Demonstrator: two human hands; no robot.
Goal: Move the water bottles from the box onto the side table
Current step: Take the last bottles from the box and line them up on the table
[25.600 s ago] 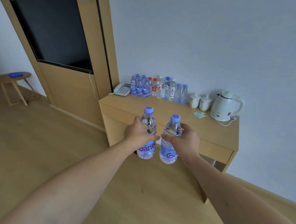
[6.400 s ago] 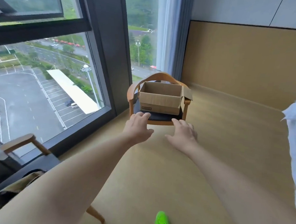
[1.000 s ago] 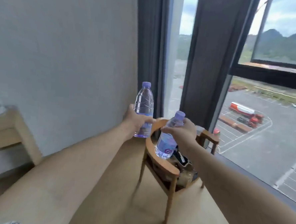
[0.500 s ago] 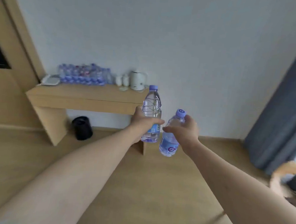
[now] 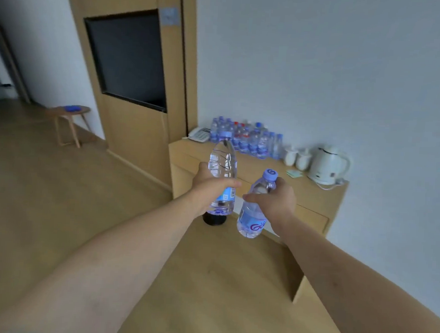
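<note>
Bottles fill both hands, 1 in each, held out in front of the person above the wooden floor (image 5: 56,208). The left hand (image 5: 207,191) wraps its fingers and thumb around the middle of the left bottle (image 5: 222,171), which stands upright with its pale purple cap on top. Its label is blue and white with a small barcode, but the words on it are too small to read. The right hand (image 5: 273,200) grips the right bottle (image 5: 253,214) around its upper part, just under the cap, and this bottle tilts, with its top leaning to the right. Its cap shows a mark that looks like a "6" or a "G", and its blue label carries purple letters that begin with "G"; the hand hides the rest. The 2 bottles are near each other but do not touch.

Behind the hands is the side table (image 5: 310,195), against the white wall. On its back part stands a group of bottles (image 5: 251,142), close together, some with red caps. A white telephone (image 5: 199,134) lies to their left, and 2 white cups (image 5: 298,158) and a white kettle (image 5: 326,165) stand to their right. Below the left bottle a dark round bin (image 5: 214,218) is partly visible.
</note>
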